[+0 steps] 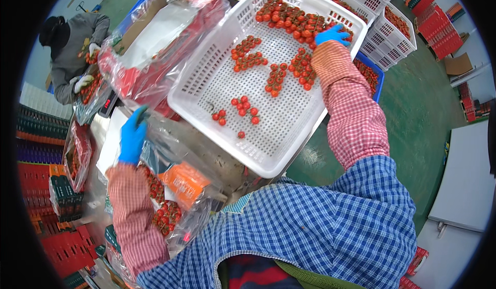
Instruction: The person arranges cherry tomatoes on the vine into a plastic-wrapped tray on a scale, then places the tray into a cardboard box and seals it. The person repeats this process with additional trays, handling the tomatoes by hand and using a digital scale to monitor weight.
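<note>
My right hand (333, 35) touches tomatoes (289, 19), which the white crate (279, 126) likely keeps from rolling away; I can't tell its grip. My left hand (133, 138) is empty, fingers loosely extended.

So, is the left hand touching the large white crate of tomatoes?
Apart: the head view shows a plain gap between the left hand and the large white crate.

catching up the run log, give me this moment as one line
right hand: at cherry tomatoes in white crate | left hand: beside clear plastic | co-worker: handling tomato bunch

Tomatoes (283, 19) in crate (289, 121) (box (132, 80) left).
</note>
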The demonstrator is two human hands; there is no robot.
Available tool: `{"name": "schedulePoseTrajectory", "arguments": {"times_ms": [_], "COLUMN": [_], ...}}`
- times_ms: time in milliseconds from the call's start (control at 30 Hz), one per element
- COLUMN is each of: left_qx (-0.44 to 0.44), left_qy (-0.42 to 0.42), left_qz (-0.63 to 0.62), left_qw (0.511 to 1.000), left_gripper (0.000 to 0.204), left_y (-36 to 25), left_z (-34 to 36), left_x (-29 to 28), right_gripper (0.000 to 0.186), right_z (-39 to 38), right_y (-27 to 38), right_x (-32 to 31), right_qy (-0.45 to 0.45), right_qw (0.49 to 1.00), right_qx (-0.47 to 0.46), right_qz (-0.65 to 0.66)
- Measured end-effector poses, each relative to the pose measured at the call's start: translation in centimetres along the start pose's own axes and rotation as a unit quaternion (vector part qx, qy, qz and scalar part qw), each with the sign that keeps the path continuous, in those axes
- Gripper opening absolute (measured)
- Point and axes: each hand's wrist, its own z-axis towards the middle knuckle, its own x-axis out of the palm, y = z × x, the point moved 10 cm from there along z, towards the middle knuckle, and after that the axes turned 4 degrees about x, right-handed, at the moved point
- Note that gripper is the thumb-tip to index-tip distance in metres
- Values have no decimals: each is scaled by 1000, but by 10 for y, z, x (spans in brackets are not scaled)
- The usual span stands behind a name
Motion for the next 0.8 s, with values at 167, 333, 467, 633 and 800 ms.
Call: {"name": "schedulePoseTrajectory", "arguments": {"times_ms": [167, 333, 467, 633, 800], "left_qx": [196, 241, 151, 82, -59], "left_qy": [87, 72, 46, 11, 198], "left_qz": [35, 16, 79, -41, -413], "left_qw": [976, 968, 984, 996, 887], "left_gripper": [44, 50, 64, 67, 43], "left_y": [-134, -221, -230, -207, -151], "left_z": [148, 247, 283, 292, 245], "left_x": [201, 380, 470, 477, 445], "right_gripper": [68, 55, 76, 77, 22], "right_z": [76, 76, 71, 85, 102], "right_y": [-17, 8, -7, -29, 28], "right_x": [39, 54, 49, 47, 41], "right_qy": [69, 107, 163, 82, -47], "right_qw": [996, 950, 981, 975, 957], "right_qx": [11, -106, -22, 104, -284], "right_qz": [50, -275, -107, 178, -28]}}
